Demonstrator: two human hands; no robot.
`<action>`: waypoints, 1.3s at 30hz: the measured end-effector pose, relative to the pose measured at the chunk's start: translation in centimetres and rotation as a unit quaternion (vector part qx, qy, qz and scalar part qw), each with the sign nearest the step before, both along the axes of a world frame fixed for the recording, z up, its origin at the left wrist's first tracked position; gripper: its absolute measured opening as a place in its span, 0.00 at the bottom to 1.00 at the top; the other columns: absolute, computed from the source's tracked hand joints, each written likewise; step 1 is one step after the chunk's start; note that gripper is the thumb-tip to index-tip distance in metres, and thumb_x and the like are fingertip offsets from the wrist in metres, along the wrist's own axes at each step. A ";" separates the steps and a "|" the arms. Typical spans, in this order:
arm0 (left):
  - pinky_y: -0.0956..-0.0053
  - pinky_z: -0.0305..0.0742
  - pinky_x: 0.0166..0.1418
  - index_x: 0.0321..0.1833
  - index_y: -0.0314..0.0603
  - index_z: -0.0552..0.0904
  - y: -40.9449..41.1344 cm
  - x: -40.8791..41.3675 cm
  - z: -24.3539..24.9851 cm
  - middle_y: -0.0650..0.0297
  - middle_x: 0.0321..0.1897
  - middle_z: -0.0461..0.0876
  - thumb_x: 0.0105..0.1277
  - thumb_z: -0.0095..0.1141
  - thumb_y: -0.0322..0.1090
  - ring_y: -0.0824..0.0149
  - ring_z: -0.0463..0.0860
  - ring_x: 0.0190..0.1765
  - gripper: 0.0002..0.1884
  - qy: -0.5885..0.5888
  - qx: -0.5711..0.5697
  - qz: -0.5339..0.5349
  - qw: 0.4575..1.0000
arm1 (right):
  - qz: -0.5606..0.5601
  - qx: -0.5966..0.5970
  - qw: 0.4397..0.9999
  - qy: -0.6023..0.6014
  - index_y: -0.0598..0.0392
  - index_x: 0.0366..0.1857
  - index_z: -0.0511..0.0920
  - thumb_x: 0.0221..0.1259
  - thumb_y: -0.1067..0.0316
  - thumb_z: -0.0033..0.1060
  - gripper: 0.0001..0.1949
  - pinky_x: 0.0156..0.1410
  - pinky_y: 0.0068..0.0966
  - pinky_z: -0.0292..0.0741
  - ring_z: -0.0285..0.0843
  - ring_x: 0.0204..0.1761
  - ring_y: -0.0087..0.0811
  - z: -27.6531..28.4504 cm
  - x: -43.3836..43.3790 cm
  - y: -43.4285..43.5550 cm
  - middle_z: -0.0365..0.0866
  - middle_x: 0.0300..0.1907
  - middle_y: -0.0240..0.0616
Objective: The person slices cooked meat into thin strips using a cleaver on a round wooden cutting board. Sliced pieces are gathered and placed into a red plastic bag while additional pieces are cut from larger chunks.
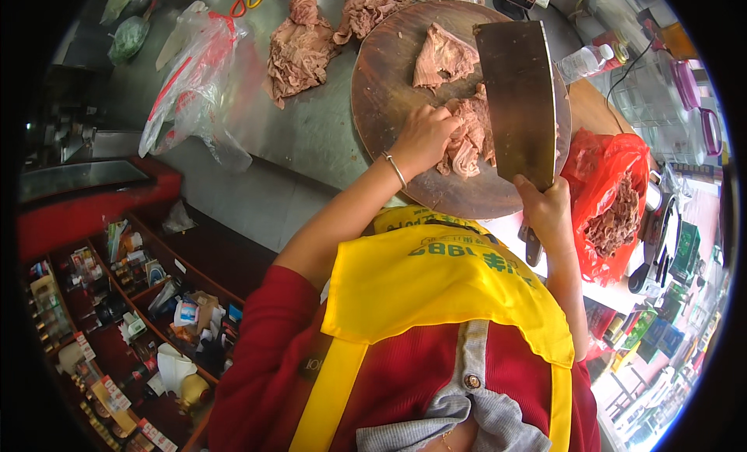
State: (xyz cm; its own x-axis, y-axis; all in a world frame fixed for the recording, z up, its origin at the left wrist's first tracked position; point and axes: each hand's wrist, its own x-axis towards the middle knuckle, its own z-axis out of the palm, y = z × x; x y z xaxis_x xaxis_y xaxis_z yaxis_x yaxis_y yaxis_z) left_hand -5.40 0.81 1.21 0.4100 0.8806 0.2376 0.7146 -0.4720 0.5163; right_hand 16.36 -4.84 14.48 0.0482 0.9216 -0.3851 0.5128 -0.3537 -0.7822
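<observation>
My left hand (428,138) presses on a crumpled heap of cooked, tripe-like meat (465,151) on a round wooden chopping block (385,61). Gripped in my right hand (545,209) is the handle of a broad cleaver (516,96). Its wide blade stands over the block's right part, just right of the meat, and hides what lies behind it. A second, flatter piece of meat (444,56) rests farther back on the block. Whether the cutting edge touches the meat, I cannot tell.
Larger meat pieces (300,55) lie on the steel counter (280,131) left of the block, beyond a clear plastic bag (201,96). Orange-and-yellow-handled scissors (246,3) are at the back. At right are a red bag (607,145) of chopped meat and a plastic bottle (583,62).
</observation>
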 end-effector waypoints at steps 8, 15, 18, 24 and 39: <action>0.63 0.70 0.55 0.45 0.42 0.81 0.3 0.4 -0.4 0.60 0.34 0.81 0.57 0.61 0.30 0.58 0.79 0.41 0.12 0.002 -0.010 0.070 0.998 | -0.012 0.012 1.000 0.010 0.59 0.26 0.76 0.63 0.69 0.60 0.08 0.18 0.21 0.63 0.65 0.12 0.19 -1.4 -0.4 -1.1 0.68 0.13 0.26; 0.76 0.78 0.38 0.44 0.36 0.78 0.1 -0.6 -0.4 0.61 0.36 0.83 0.65 0.62 0.29 0.71 0.83 0.35 0.09 -0.538 -0.267 0.094 0.794 | -0.016 0.023 0.999 0.037 0.60 0.29 0.79 0.62 0.67 0.60 0.07 0.20 0.22 0.64 0.66 0.14 0.18 -1.1 0.0 -1.2 0.70 0.15 0.27; 0.78 0.79 0.41 0.48 0.33 0.76 -0.1 -1.3 1.2 0.62 0.36 0.82 0.69 0.58 0.27 0.73 0.81 0.37 0.09 -0.605 -0.332 0.098 0.717 | -0.023 -0.005 0.999 0.038 0.61 0.37 0.83 0.61 0.66 0.61 0.10 0.23 0.23 0.67 0.68 0.17 0.19 -1.0 0.4 -1.2 0.75 0.19 0.30; 0.79 0.77 0.42 0.50 0.31 0.79 0.0 -0.9 1.2 0.65 0.35 0.82 0.73 0.52 0.28 0.74 0.80 0.35 0.09 -0.510 -0.327 0.049 0.794 | -0.025 0.000 0.999 0.037 0.61 0.38 0.83 0.61 0.67 0.61 0.09 0.21 0.22 0.65 0.67 0.16 0.18 -0.9 0.8 -1.7 0.72 0.17 0.27; 0.56 0.61 0.68 0.42 0.49 0.81 5.3 2.2 1.0 0.67 0.38 0.79 0.55 0.59 0.28 0.63 0.76 0.52 0.11 0.180 0.152 -0.153 0.960 | -0.117 0.034 0.990 0.070 0.62 0.34 0.81 0.61 0.67 0.60 0.08 0.21 0.21 0.65 0.66 0.16 0.19 -1.1 3.9 -3.9 0.69 0.16 0.27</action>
